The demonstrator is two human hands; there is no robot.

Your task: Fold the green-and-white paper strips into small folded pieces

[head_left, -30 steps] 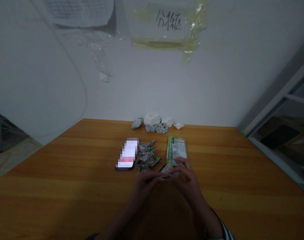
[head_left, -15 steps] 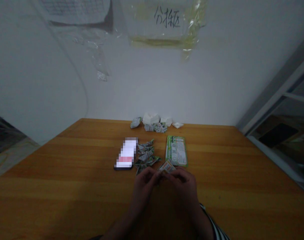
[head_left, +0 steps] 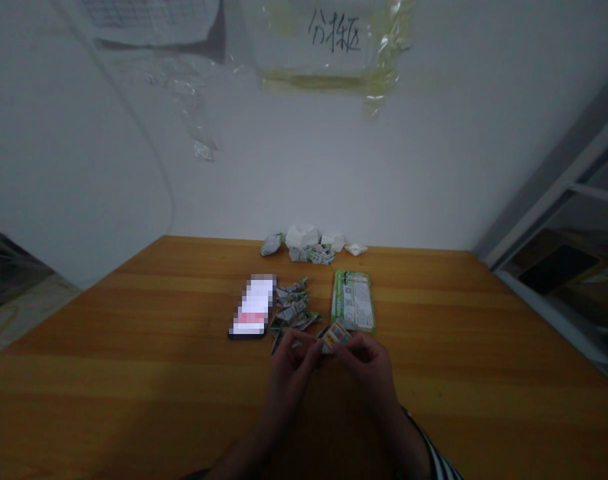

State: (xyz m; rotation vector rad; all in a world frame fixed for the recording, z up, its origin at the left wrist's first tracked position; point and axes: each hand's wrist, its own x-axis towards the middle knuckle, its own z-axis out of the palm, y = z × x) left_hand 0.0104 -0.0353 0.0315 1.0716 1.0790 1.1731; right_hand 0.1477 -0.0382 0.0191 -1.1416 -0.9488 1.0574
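Both my hands meet just above the wooden table (head_left: 134, 373) near its front middle. My left hand (head_left: 291, 363) and my right hand (head_left: 367, 363) pinch a small folded paper piece (head_left: 335, 335) with orange and white print between their fingertips. Just beyond my left hand lies a row of small folded paper shapes (head_left: 291, 310) in green and white. A green printed sheet (head_left: 354, 301) lies flat just beyond my right hand.
A phone (head_left: 254, 307) with a lit screen lies left of the folded shapes. Crumpled and folded white papers (head_left: 311, 245) sit at the table's far edge by the wall. A plastic-covered note (head_left: 334, 47) hangs on the wall. A metal frame (head_left: 559, 200) stands at right.
My hands have drawn slightly nearer to me and closer together, off the green sheet's near edge. The small paper piece between the fingertips has turned a little.
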